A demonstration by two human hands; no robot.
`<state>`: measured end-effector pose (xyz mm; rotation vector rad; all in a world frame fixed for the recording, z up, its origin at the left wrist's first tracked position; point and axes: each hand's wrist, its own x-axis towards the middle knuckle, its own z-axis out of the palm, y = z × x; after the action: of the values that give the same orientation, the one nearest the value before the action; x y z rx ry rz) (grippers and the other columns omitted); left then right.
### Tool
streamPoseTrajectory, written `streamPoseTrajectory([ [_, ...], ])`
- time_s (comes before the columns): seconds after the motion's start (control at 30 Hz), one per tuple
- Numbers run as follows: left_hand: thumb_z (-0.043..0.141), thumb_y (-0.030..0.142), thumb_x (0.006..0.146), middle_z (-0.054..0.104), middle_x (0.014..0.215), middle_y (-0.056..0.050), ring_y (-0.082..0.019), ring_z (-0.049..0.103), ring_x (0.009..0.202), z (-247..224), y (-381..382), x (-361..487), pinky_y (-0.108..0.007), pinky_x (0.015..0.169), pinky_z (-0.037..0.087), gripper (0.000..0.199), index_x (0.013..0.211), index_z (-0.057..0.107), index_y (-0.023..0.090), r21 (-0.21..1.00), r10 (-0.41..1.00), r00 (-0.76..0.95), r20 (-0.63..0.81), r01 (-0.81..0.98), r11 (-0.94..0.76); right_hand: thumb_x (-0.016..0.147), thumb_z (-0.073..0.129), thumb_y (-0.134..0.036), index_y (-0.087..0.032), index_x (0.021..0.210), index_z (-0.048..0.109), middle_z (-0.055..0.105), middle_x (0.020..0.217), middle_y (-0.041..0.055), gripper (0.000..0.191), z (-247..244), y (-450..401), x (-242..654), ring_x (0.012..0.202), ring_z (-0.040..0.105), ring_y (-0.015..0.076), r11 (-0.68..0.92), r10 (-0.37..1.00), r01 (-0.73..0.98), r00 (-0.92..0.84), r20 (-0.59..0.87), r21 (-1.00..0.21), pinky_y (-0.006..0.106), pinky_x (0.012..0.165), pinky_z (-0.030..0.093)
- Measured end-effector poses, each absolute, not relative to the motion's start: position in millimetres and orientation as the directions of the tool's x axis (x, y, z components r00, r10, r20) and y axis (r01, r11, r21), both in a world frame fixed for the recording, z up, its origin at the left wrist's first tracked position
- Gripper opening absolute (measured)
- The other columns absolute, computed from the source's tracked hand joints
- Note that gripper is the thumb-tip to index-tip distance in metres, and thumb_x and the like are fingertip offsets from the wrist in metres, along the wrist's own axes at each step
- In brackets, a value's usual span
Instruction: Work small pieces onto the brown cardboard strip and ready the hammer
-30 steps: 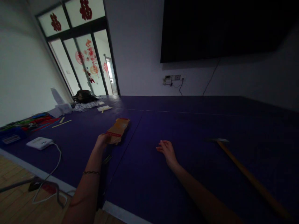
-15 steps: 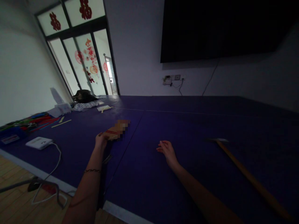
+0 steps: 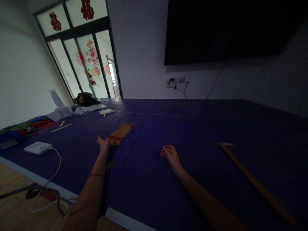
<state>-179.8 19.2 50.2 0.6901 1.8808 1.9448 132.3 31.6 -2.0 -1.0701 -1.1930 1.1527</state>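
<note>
A tan packet [image 3: 115,138] with a red band lies on the dark blue table [image 3: 154,186], left of the middle. Its far end is blurred out. My left hand [image 3: 103,142] is at the packet's near end, fingers apart, with the thumb side against or just beside its edge. A few thin metallic pieces [image 3: 110,164] rest next to my left wrist. My right hand [image 3: 171,155] hovers low over or lies on the table, fingers loosely bent and apart, holding nothing. To its right lies a hammer [image 3: 255,181] with a long wooden handle.
A white box-shaped device [image 3: 39,148] with a cable sits at the left. Behind it are a blue bin [image 3: 11,142], several coloured strips [image 3: 43,125], plastic bags [image 3: 88,109] and a black bag [image 3: 85,98]. A large screen [image 3: 223,32] hangs on the wall.
My left hand was closed on the packet's near end; its fingers have now spread and drawn slightly back, and the packet lies flatter. My right hand has hardly moved.
</note>
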Motion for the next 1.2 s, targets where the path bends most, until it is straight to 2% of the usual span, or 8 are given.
streamPoseTrajectory([
  [0.1,0.059,0.006,0.056,0.011,0.139,-0.016,-0.03,0.002,0.13,54.2,16.1,-155.6,-0.041,0.106,0.012,0.069,0.121,0.034,0.011,0.906,0.545,-0.749,0.378,0.419,-0.053,0.067,0.05,-0.048,-0.02,0.085,0.039,0.056,0.069,-0.0002,0.035,2.5,37.4,135.4,0.056,0.061,0.015,0.132,0.99,0.038,0.047,0.134,-0.99,0.028,0.053,0.05],
  [0.2,0.053,0.011,0.066,0.016,0.137,-0.018,-0.031,0.008,0.129,51.1,9.6,-116.4,-0.047,0.104,0.01,0.058,0.121,0.036,0.009,0.529,0.65,-0.318,0.69,0.834,-0.154,0.066,0.052,-0.04,-0.02,0.083,0.044,0.058,0.073,0.0022,0.028,21.2,54.5,161.9,0.063,0.061,0.0168,0.131,0.981,0.231,0.108,0.159,-0.964,0.03,0.058,0.049],
  [0.4,0.039,0.01,0.077,0.024,0.136,-0.015,-0.027,0.02,0.125,28.8,-13.6,-36.0,-0.048,0.098,0.029,0.047,0.124,0.035,0.016,0.129,0.671,0.343,0.658,0.826,-0.548,0.052,0.063,-0.02,-0.018,0.065,0.054,0.063,0.079,0.0124,0.015,67.3,80.6,287.8,0.096,0.055,0.0325,-0.051,0.95,0.605,0.276,0.149,-0.794,0.043,0.08,0.041],
  [0.53,0.038,0.008,0.078,0.028,0.134,-0.017,-0.026,0.022,0.125,20.4,-23.0,-10.1,-0.047,0.096,0.033,0.045,0.122,0.038,0.015,0.097,0.629,0.545,0.555,0.709,-0.699,0.057,0.062,-0.036,-0.012,0.073,0.06,0.06,0.091,0.0269,0.029,61.7,80.1,363.2,0.097,0.051,0.0438,-0.435,0.842,0.719,0.538,0.038,-0.541,0.054,0.072,0.042],
  [0.7,0.037,0.008,0.078,0.031,0.131,-0.017,-0.026,0.022,0.125,20.8,-23.8,-11.4,-0.047,0.096,0.035,0.043,0.121,0.039,0.014,0.096,0.615,0.586,0.527,0.678,-0.728,0.054,0.064,-0.05,-0.013,0.078,0.065,0.062,0.086,0.0263,0.044,36.7,82.4,396.7,0.084,0.058,0.0395,-0.533,0.826,0.732,0.559,-0.072,-0.425,0.044,0.053,0.047],
  [0.9,0.039,0.009,0.078,0.032,0.131,-0.018,-0.027,0.023,0.125,17.4,-16.2,-21.9,-0.048,0.094,0.037,0.04,0.118,0.041,0.013,0.103,0.65,0.525,0.549,0.73,-0.676,0.069,0.052,-0.046,-0.008,0.086,0.064,0.061,0.093,0.0264,0.043,38.5,78.7,384.4,0.086,0.059,0.0377,-0.577,0.8,0.735,0.597,-0.064,-0.355,0.041,0.058,0.047],
  [1.07,0.038,0.01,0.079,0.032,0.131,-0.017,-0.026,0.024,0.125,14.7,-13.8,-20.6,-0.047,0.096,0.036,0.041,0.12,0.039,0.013,0.106,0.67,0.523,0.528,0.742,-0.662,0.071,0.049,-0.049,-0.01,0.063,0.062,0.061,0.082,0.0277,0.041,58.6,74.0,373.6,0.085,0.057,0.0406,-0.501,0.81,0.733,0.585,0.051,-0.461,0.043,0.059,0.044],
  [1.2,0.038,0.013,0.08,0.034,0.13,-0.016,-0.024,0.026,0.124,15.7,-16.8,-16.5,-0.044,0.098,0.034,0.04,0.12,0.039,0.013,0.189,0.69,0.5,0.524,0.722,-0.666,0.063,0.062,-0.036,-0.02,0.039,0.045,0.052,0.05,0.0117,0.034,86.6,77.8,357.7,0.069,0.057,0.0292,-0.14,0.779,0.368,0.614,0.127,-0.919,0.035,0.05,0.041],
])
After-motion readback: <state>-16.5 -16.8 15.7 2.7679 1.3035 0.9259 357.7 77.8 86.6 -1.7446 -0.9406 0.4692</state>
